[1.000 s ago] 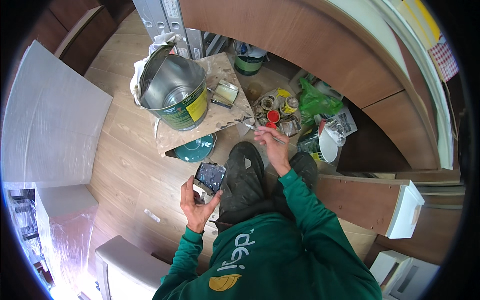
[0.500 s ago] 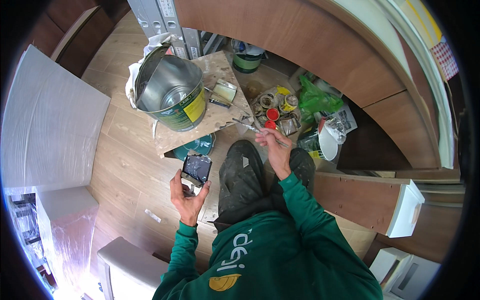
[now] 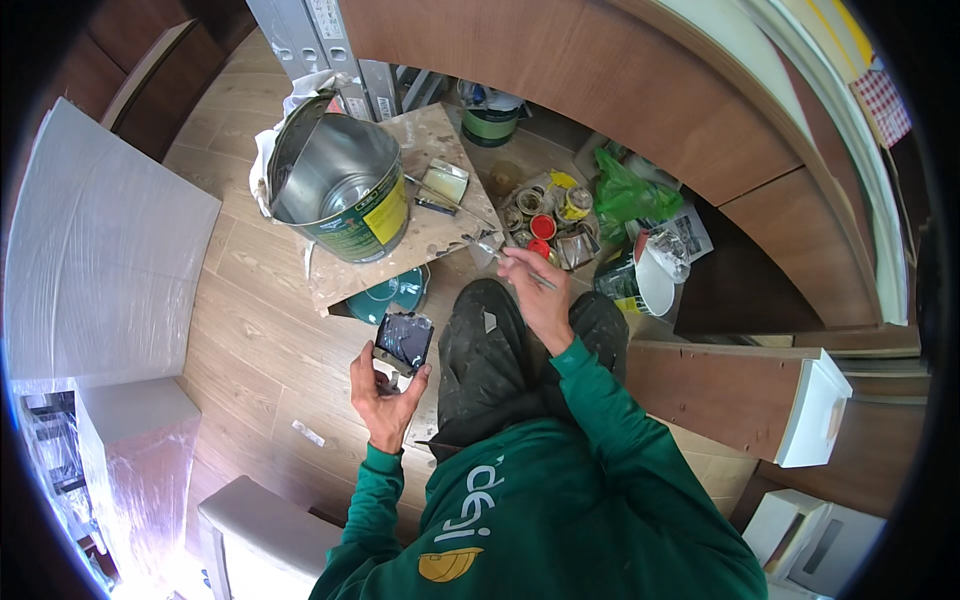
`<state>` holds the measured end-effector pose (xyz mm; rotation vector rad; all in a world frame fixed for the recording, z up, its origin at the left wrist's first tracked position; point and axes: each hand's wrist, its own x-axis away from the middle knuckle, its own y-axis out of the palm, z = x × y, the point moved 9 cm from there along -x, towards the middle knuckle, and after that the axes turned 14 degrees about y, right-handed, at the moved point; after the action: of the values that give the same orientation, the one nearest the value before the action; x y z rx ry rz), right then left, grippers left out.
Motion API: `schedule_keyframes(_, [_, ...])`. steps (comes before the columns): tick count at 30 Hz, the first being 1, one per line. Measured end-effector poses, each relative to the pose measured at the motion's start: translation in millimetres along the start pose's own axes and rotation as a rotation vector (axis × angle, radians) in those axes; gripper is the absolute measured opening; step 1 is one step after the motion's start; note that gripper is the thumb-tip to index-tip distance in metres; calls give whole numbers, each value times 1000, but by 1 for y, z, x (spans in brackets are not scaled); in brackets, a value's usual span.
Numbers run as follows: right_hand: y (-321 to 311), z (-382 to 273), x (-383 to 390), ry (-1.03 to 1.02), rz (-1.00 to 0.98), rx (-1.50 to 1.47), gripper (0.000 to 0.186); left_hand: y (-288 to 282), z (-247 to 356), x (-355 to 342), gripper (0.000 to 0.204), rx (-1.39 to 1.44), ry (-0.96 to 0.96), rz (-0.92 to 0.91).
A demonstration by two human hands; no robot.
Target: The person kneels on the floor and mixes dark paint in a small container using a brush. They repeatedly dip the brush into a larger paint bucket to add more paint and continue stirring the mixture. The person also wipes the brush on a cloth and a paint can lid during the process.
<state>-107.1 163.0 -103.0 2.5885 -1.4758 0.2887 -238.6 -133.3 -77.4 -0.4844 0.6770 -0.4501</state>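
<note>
The left hand (image 3: pixel 385 410) grips a small square tray (image 3: pixel 405 341), thumb on one side and fingers on the other; its inside is coated dark. The tray is held to the left of the person's knees, just below a teal round lid (image 3: pixel 383 298) as viewed. The right hand (image 3: pixel 541 300) grasps a slender tool (image 3: pixel 490 249) between thumb and fingers — its tip extends over the near right corner of a stained board (image 3: pixel 425 240); contact there cannot be determined. The board carries a large metal bucket (image 3: pixel 343 241). Opened tins (image 3: pixel 530 202) stand beyond the right hand — beside a green plastic bag (image 3: pixel 628 195).
</note>
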Motion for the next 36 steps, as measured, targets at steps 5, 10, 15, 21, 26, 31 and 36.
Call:
schedule_keyframes(5, [10, -11, 7, -184, 9, 305, 20, -1, 0, -3, 88, 12, 6, 14])
schedule_keyframes(10, [1, -13, 16, -116, 46, 308, 21, -1, 1, -3, 87, -10, 2, -4])
schedule_keyframes(15, [10, -12, 13, -79, -1, 352, 21, 6, 7, -11, 87, 28, 26, 18])
schedule_keyframes(21, [-7, -15, 26, -125, 78, 271, 21, 14, 12, -24, 88, 33, 69, 4])
schedule_keyframes(26, [2, -6, 15, -94, 13, 302, 21, 16, 18, -32, 89, 33, 88, -21])
schedule_keyframes(31, [-36, 0, 49, -87, 41, 178, 21, 23, 33, -44, 89, 39, 120, -43])
schedule_keyframes(36, [-95, 7, 93, 199, 21, -152, 21, 41, 76, -54, 89, 111, 236, -108])
